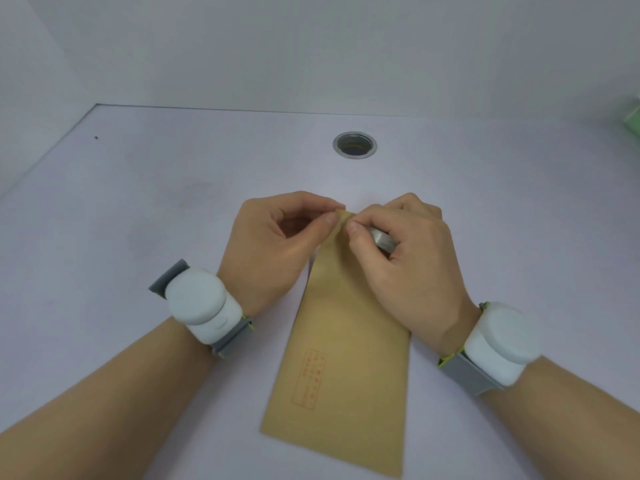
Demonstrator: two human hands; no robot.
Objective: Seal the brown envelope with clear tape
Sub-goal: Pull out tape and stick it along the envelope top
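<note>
Brown envelope point(341, 341) flat on table point(138, 220), left hand point(273, 244) pinching its top, right hand point(401, 258) gripping tape roll point(382, 240)

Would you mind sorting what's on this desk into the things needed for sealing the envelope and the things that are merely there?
Part of the job:
- brown envelope, flat on the desk
- roll of clear tape, held in the right hand
- left hand, pinching at the envelope's far end

Just there:
- metal cable grommet set in the white desk
- green object at the right edge, mostly cut off
</note>
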